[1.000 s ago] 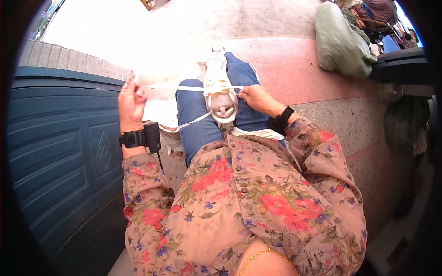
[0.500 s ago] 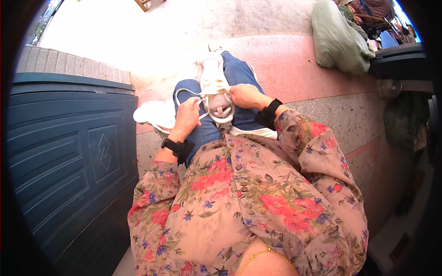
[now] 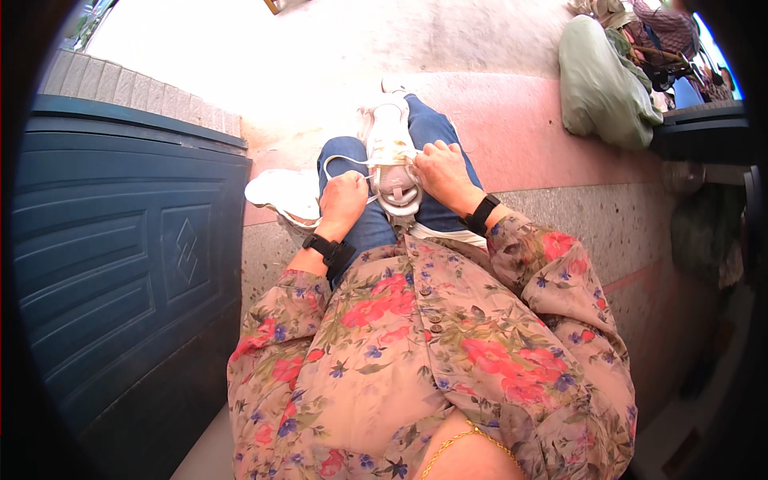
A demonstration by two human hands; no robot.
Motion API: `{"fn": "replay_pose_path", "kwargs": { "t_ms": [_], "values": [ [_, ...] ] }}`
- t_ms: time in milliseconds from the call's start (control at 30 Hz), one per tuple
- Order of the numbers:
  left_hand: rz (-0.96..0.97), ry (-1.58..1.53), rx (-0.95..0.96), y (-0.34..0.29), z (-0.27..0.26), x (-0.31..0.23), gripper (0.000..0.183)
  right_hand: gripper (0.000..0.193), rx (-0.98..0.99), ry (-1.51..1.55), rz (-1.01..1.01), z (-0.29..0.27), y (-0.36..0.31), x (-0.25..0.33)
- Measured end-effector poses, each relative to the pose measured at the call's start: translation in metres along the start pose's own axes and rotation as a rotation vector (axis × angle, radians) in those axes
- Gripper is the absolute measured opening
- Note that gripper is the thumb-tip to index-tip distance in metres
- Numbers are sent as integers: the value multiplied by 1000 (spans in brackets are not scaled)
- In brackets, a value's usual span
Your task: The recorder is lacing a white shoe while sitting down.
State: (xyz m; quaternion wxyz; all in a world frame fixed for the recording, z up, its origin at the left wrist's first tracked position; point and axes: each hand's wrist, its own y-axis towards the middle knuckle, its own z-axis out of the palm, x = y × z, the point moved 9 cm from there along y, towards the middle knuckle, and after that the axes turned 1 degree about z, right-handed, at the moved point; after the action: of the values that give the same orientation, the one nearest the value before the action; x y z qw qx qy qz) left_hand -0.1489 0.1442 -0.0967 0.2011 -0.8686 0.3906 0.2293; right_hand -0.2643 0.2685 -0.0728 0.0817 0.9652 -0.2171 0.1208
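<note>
A white sneaker (image 3: 390,120) rests on my lap between my jeans-covered knees, its toe away from me and its pinkish tongue (image 3: 396,178) toward me. Pale flat shoelaces (image 3: 328,163) run from its eyelets, one curving over the left knee. My left hand (image 3: 344,202) is closed on a lace just left of the shoe's opening. On the other side, my right hand (image 3: 446,174) has its fingers curled against the shoe's right edge, gripping a lace end that is mostly hidden. Another white shoe (image 3: 280,190) lies left of my left knee.
A blue panelled door (image 3: 128,232) stands close on the left. Pink and speckled floor (image 3: 512,120) stretches ahead. At the far right sits a full pale green sack (image 3: 600,84) beside a pile of mixed items (image 3: 668,48).
The whole view has shifted slightly, so everything appears lower and farther right. My left hand has come a little closer to the shoe, and my right fingers are more tightly curled.
</note>
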Motion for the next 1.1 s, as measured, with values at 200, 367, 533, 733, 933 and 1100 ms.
{"fn": "replay_pose_path", "kwargs": {
  "t_ms": [200,367,533,733,933,1100],
  "values": [
    [31,230,67,4,-3,-18,22,8,10,-8,-8,2,-3,1],
    [82,239,112,13,4,-44,23,6,-6,-36,-40,9,-5,6],
    [45,205,255,26,27,-18,24,7,-89,16,-116,-1,-13,16],
    [120,214,167,5,20,-38,19,12,-76,-26,-158,2,-12,23],
    [339,289,-15,-4,16,-48,17,14,-66,51,-88,0,-1,8],
    [323,355,-68,3,6,-51,16,8,4,64,-116,2,6,6]
  ]
}}
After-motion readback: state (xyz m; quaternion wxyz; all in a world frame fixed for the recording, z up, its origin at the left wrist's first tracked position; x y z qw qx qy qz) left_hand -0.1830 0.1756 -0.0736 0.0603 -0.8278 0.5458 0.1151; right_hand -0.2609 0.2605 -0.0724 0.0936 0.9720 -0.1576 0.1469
